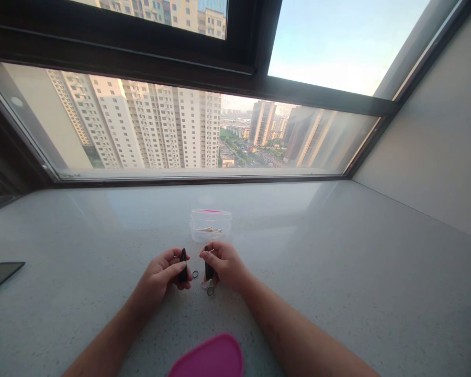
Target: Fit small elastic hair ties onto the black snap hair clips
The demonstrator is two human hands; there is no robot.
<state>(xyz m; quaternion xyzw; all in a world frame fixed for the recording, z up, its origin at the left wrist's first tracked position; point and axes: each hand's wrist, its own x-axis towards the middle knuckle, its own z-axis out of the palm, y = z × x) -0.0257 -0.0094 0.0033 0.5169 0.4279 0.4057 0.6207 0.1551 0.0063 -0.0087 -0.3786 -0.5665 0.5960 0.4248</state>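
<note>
Just above the windowsill surface, my left hand [165, 271] is closed around a slim black piece [183, 266] with a narrowed upper end. My right hand [224, 263] grips another dark, narrow black piece [208, 264], held upright between thumb and fingers. The two pieces are apart; what kind of things they are I cannot tell. A small dark ring [195, 274] lies between the hands. Below the right fingers sit a few more small rings [210, 291], partly overlapping. Behind the hands stands a clear plastic tub [211, 220] with several thin pale pieces [209, 230] inside.
A bright pink lid [210, 358] lies at the near edge of view, between my forearms. On the far left rests a dark flat device [2, 275]. The speckled pale sill [317, 251] ends at a dark window frame [204, 181], with a wall [435, 131] at right.
</note>
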